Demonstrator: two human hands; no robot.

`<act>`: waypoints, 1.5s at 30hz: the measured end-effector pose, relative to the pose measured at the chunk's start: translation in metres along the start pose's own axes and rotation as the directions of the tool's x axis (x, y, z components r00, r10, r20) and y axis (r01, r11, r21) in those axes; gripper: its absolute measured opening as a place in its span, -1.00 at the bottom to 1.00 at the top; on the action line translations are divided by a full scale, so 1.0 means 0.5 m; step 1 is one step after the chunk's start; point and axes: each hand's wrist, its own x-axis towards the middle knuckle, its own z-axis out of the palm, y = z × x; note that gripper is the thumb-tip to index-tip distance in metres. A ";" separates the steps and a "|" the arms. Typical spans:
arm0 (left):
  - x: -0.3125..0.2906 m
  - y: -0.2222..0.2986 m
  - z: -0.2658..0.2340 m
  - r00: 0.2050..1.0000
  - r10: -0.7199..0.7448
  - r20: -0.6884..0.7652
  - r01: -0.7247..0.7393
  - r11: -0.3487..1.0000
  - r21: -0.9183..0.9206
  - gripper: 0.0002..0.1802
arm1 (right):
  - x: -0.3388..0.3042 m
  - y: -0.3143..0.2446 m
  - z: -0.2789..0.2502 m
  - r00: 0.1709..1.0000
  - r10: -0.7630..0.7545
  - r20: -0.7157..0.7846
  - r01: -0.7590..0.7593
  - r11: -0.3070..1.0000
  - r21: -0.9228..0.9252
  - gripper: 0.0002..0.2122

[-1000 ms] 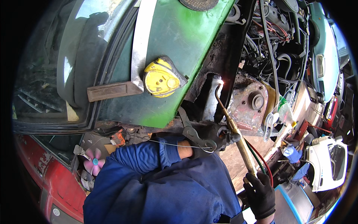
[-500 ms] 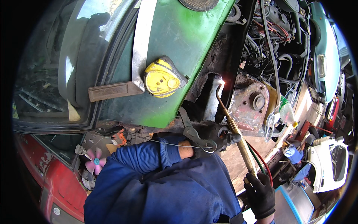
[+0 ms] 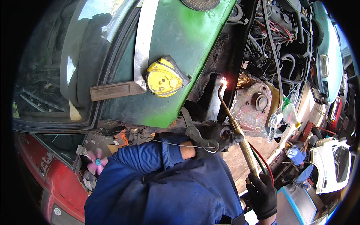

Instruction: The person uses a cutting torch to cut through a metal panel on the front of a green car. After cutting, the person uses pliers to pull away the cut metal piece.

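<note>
Right of a green fender (image 3: 180, 45), grips a brass-coloured gas torch (image 3: 245, 150) in the gloved right hand (image 3: 263, 197), throwing sparks (image 3: 224, 81) off a metal strip (image 3: 215, 100); impossible to tell the grip of the left hand (image 3: 224, 138), near the fender's lower corner.

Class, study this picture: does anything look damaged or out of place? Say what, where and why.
Yes. Beside the green panel, the dark metal has an opening near the torch tip; its ragged outline suggests cutting or corrosion. At lower left, the red car has patchy paint, with paler areas showing.
</note>
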 end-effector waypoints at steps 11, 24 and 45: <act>-0.010 0.011 -0.003 0.999 0.035 0.014 -0.033 0.992 -0.120 -0.74 | 0.002 0.000 0.002 1.000 0.002 -0.010 -0.002 1.000 0.017 -0.64; -0.010 -0.004 -0.010 0.994 0.107 0.016 -0.106 0.993 -0.049 -0.74 | 0.003 0.006 0.002 1.000 -0.012 0.001 0.012 0.999 0.039 -0.61; 0.002 -0.033 0.007 0.934 0.318 -0.162 -0.332 0.941 -0.068 -0.58 | 0.005 0.008 0.006 1.000 -0.028 -0.014 0.029 0.998 0.054 -0.63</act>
